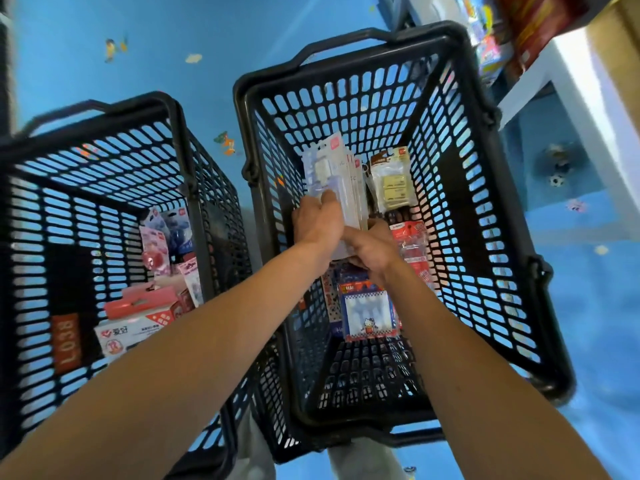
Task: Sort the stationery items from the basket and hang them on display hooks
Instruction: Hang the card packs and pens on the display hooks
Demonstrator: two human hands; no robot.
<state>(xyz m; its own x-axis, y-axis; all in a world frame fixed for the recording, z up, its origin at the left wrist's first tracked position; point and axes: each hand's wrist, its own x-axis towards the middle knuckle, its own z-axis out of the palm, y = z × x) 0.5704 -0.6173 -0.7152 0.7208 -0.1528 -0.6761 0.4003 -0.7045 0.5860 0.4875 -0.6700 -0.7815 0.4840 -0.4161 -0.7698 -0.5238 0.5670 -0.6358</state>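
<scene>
Gripping stack of blister packs (337,181) between left hand (317,223) and right hand (372,245), above right basket (502,258).

two baskets side by side: left basket (180,133), right basket (460,109) holding packets (367,315).

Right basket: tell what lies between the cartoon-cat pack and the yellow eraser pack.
In the head view, the right hand, gripping a stack of clear packs with the left hand.

Orange label (66,342) on left basket (195,209) reads "L038"; white box (128,336), "爱好".
</scene>
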